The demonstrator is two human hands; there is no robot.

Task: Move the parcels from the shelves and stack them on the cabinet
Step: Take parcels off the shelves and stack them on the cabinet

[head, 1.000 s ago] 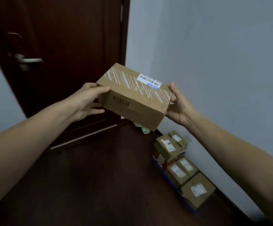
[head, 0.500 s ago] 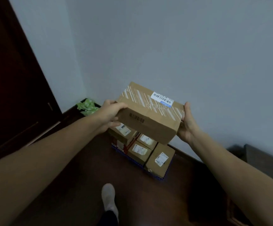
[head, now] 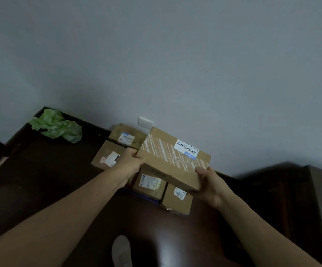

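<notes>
We count five parcels in all. One large parcel (head: 172, 160), brown with white stripes and one barcode label, is up in the air between two hands. The left hand (head: 129, 164) curls round its left corner, and the right hand (head: 209, 183) grips its near right corner, thumb on top. Beneath it we count four smaller parcels (head: 108, 157), packed close together against the wall on a blue base (head: 143, 195), each showing one label. We also see one crumpled green bag (head: 56, 126) in the corner, one wall socket (head: 145, 122) and one pale shoe (head: 121, 251) on the dark floor (head: 40, 189).
</notes>
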